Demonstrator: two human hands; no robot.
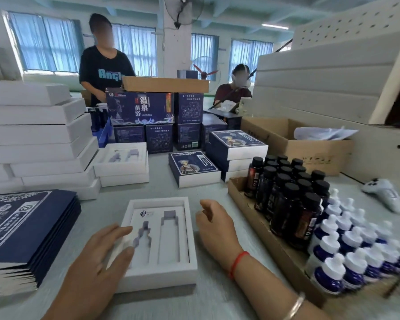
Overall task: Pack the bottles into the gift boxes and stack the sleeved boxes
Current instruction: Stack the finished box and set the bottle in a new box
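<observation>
Gift box (159, 244), white and open, lying flat at lower centre of the frame on the grey table (213, 301), its insert showing two bottle-shaped hollows, both unfilled. Left hand (102, 252) at lower left, resting on the box's left rim, fingers nearly straight and spread, reaching over the edge toward the left hollow, gripping nothing. Right hand (215, 225) just right of the box, above the table, fingers loosely curled, holding nothing; red string and a silver bangle on that wrist. Cardboard tray (263, 229) at right, carrying dark bottles with black caps (286, 195) at the back and blue bottles with white caps (346, 255) at the front, blurred toward the lower right corner. Flat blue sleeves (23, 227) stacked at lower left. Plain white boxes (39, 139) piled at upper left. Another open box (121, 158) at centre, atop a second one. Sleeved boxes (236, 148) stacked right of centre, one more (193, 168) lying singly beside them. Large blue cartons (157, 118) behind, with two people at the far side of the table.
</observation>
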